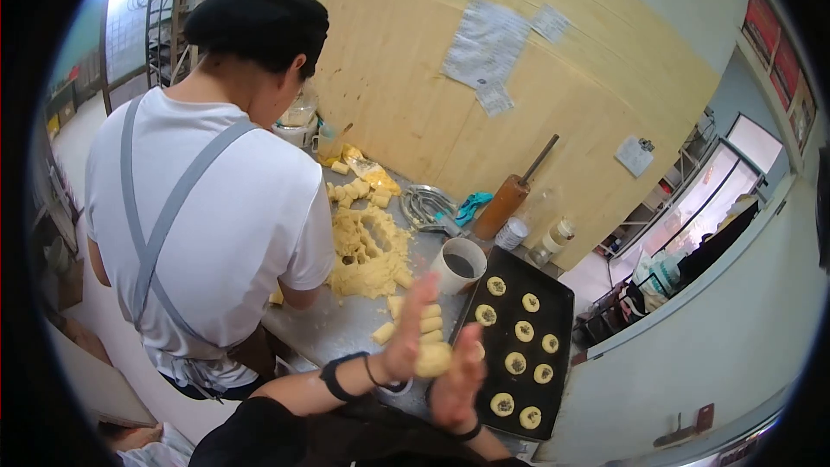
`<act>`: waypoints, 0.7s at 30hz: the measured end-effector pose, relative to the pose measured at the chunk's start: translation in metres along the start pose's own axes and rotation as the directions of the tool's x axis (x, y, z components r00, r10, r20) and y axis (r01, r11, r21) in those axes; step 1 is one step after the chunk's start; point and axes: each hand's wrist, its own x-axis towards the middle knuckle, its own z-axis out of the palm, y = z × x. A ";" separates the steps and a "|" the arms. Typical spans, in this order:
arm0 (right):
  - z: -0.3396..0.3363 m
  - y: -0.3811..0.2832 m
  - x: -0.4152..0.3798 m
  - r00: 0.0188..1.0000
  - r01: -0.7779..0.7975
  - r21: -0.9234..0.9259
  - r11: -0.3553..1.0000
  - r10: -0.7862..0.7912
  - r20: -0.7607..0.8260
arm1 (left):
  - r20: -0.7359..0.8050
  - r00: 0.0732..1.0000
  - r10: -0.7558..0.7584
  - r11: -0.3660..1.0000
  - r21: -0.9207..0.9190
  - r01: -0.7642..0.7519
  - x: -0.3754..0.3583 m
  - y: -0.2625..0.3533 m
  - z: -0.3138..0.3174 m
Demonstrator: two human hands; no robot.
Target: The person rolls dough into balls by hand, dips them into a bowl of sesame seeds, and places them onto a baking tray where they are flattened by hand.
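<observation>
A rounded piece of dough (433, 360) is held between my two palms, above the front edge of the work table. My left hand (405, 329), with a dark band on its wrist, is on its left side with fingers stretched upward, slightly blurred. On its right side is my right hand (458, 380), its fingers also extended. Just behind my hands lie several short dough rolls (430, 325). To the right, a black baking tray (560, 294) carries several flat dough rounds (515, 363) topped with dark seeds. A white cup (459, 265) holding dark contents stands beside the tray.
A co-worker (216, 199) in a white shirt and grey apron stands close on the left, beside a large dough mass (372, 251). Along the wall are a metal mixer attachment (427, 207), a blue cloth (472, 207), a wooden rolling pin (503, 206) and a jar (553, 240).
</observation>
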 end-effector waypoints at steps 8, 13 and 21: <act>-0.019 -0.012 0.040 0.974 -0.150 -0.084 0.985 0.133 -0.182 | 0.140 0.982 0.125 0.973 -0.211 -0.094 0.019 0.020 0.031; -0.031 -0.021 0.046 0.988 0.123 -0.020 0.992 -0.124 -0.093 | 0.136 0.987 0.087 0.981 0.159 -0.108 0.027 -0.023 0.030; -0.029 -0.010 0.038 0.933 -0.275 0.037 0.961 0.275 -0.232 | 0.068 0.998 -0.015 0.995 -0.097 0.022 0.039 -0.004 0.036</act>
